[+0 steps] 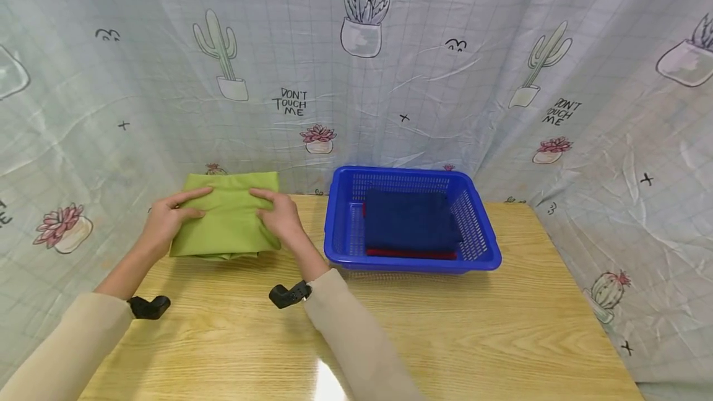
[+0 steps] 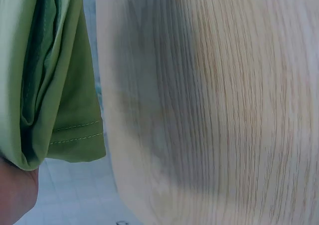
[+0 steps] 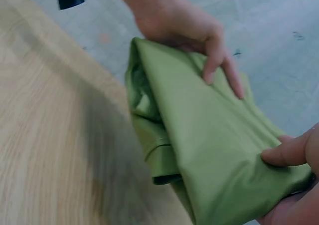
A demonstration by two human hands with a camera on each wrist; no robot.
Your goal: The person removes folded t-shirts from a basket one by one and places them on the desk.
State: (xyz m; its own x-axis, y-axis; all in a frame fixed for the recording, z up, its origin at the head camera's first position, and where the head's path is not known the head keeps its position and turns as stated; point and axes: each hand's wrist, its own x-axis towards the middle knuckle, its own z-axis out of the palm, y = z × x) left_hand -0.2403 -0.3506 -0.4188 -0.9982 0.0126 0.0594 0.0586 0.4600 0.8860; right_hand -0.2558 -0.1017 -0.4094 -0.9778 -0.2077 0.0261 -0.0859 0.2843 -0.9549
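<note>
A folded lime-green garment point(image 1: 228, 224) is held between both hands at the left of the table. My left hand point(image 1: 171, 218) grips its left side, with thumb and fingers lying over the top face and the palm at the edge. On the other side my right hand point(image 1: 283, 216) pinches the right edge, its thumb on top in the right wrist view. The garment is held over the tabletop and casts a shadow. Loose layers and a double-stitched hem point(image 2: 75, 135) hang at its near edge in the left wrist view.
A blue plastic basket point(image 1: 412, 263) with mesh walls stands to the right. Inside lies a folded navy cloth point(image 1: 409, 221) on top of a red one point(image 1: 409, 254). A printed curtain point(image 1: 362, 98) hangs behind and around the wooden table point(image 1: 473, 327).
</note>
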